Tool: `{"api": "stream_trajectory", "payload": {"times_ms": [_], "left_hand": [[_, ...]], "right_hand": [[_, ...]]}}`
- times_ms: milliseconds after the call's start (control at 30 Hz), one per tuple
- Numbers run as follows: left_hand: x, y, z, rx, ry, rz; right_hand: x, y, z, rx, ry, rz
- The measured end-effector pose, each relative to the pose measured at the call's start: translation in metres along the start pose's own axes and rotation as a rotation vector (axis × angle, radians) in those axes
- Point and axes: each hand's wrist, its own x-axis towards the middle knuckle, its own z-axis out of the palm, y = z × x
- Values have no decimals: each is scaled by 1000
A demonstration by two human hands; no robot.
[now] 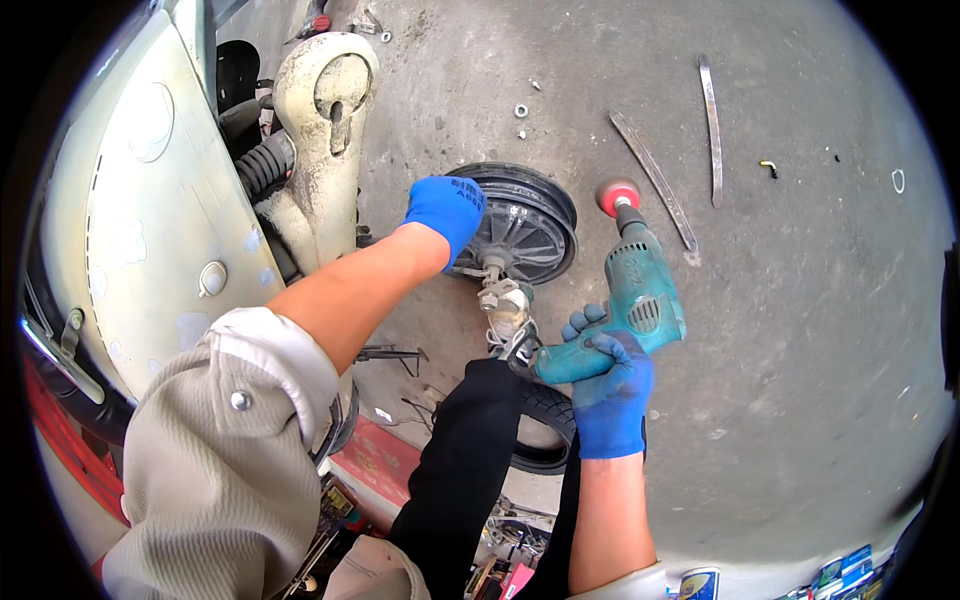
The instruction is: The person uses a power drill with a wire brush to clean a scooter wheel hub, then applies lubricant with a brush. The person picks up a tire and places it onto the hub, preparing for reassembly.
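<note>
My left hand (444, 217), in a blue glove, is closed around the upper left rim of a black spoked hub wheel (535, 238). No tyre is on this wheel, and its axle end points toward me, near my shoe (512, 318). In my right hand (612, 392), also gloved in blue, is a teal power drill (645, 290), with my fingers wrapped round its handle. A round red attachment (619, 195) with a dark face sits on the drill's chuck, to the right of the wheel and apart from it. The cord is not visible to me.
A cream scooter body (150, 250) and its dirty pale leg (345, 120) stand at left. Two flat metal bars (655, 182) lie on the grey floor to the right. Farther off is a nut (521, 111). Behind my legs lies a black tyre (543, 458), with tools below.
</note>
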Motion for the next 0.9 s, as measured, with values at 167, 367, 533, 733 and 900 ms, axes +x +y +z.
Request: {"api": "stream_trajectory", "payload": {"times_ms": [167,367,533,733,900], "left_hand": [[-7,17,-6,-618,350,-289],[-25,94,-28,-2654,-650,-307],[-18,99,4,-2707,-601,-205],[-34,65,7,-2911,-505,-162],[-53,17,22,-2952,-513,-139]], "right_hand": [[-4,15,4,1,26,-63],[-15,47,12,-65,-40,-122],[-14,69,11,-448,-31,-182],[-21,98,28,-755,1,-381],[-27,113,58,-923,-130,-415]]}}
